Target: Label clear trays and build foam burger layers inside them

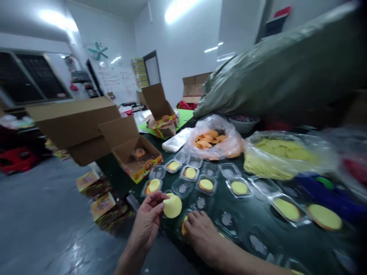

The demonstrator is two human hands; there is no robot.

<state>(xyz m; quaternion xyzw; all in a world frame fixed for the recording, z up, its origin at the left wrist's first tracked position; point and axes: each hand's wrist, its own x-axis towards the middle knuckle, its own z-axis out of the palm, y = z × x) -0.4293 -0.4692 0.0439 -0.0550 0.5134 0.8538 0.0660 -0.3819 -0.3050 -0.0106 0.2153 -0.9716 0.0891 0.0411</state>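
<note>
My left hand (150,215) pinches a thin round yellow disc (172,206) between thumb and fingertips, held up above the table's near edge. Just to its right, my right hand (200,231) reaches down with curled fingers into a clear plastic box. An orange piece (184,229) with a yellow edge shows beside those fingers; what they grip is hidden. Around both hands stand open clear boxes with hinged lids. Several hold a yellow disc on an orange one, such as the box with a disc stack (206,185) and another stack (154,186) to the left.
Beyond the boxes are a plastic bag of orange pieces (210,139) and a bag of yellow discs (282,149). An open display carton (134,152) stands at the left with one filled box inside. Printed cartons (103,208) sit below the table edge. A large green-grey sack (281,68) bulges behind.
</note>
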